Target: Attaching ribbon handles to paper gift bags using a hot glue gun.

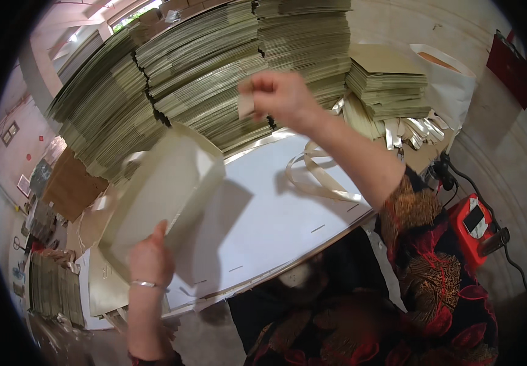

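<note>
A cream paper bag (154,183) with a pale inside stands tilted, its mouth spread, on the left part of a white work board (269,222). My left hand (152,259) is closed on the bag's near edge, the thumb lying along the rim. A ribbon handle (133,158) loops out at the bag's far left side. Raised above the back of the board, my right hand (285,100) pinches a small pale piece of paper or card (246,107); its exact kind does not show. Below that hand, a loose cream ribbon (315,177) lies curled on the board.
Tall stacks of pale green folded paper (202,67) line the back. To the right are a lower stack (391,91), a bundle of ribbons (413,131) and a white bag (449,76). A red stool (468,244) bears a phone (474,218); a black cable (489,210) runs past it.
</note>
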The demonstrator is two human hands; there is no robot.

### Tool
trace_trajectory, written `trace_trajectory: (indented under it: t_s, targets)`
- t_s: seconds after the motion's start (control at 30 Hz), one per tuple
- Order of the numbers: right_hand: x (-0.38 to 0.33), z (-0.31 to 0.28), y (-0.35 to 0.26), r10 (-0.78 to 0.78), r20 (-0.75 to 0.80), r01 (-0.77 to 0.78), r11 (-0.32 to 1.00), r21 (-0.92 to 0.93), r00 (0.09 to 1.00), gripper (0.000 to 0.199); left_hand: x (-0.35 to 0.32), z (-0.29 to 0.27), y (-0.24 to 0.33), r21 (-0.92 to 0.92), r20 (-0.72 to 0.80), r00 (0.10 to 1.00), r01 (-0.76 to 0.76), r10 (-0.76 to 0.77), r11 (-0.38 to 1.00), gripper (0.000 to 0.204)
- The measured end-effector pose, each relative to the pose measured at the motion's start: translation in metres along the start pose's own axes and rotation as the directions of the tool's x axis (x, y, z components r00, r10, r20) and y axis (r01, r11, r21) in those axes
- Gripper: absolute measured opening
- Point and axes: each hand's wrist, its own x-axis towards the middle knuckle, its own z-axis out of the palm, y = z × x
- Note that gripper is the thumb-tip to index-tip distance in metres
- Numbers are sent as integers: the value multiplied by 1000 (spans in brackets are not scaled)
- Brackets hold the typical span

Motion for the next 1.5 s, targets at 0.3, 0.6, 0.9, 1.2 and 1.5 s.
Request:
trace_trajectory:
  t_s: [0.3, 0.6, 0.9, 1.2, 1.5]
  targets:
    - [-197, 71, 46, -444, 400, 598, 599, -533, 802, 15, 40, 70, 30, -394, 380, 920, 63, 100, 917, 67]
    - [-206, 118, 67, 756, 401, -829, 559, 16, 518, 30, 69, 103, 53, -665, 660, 740, 496, 129, 558, 33]
    - [-208, 139, 82, 840, 313, -888, 362, 284, 443, 24, 59, 85, 72, -684, 727, 653, 664, 213, 302, 28]
    - [-212, 151, 85, 825, 323, -875, 371, 310, 464, 22, 58, 113, 60, -703, 709, 666, 637, 234, 316, 25]
    - [-212, 146, 85, 813, 411, -910, 348, 224, 412, 23, 50, 112, 62, -713, 698, 682, 637, 217, 292, 29]
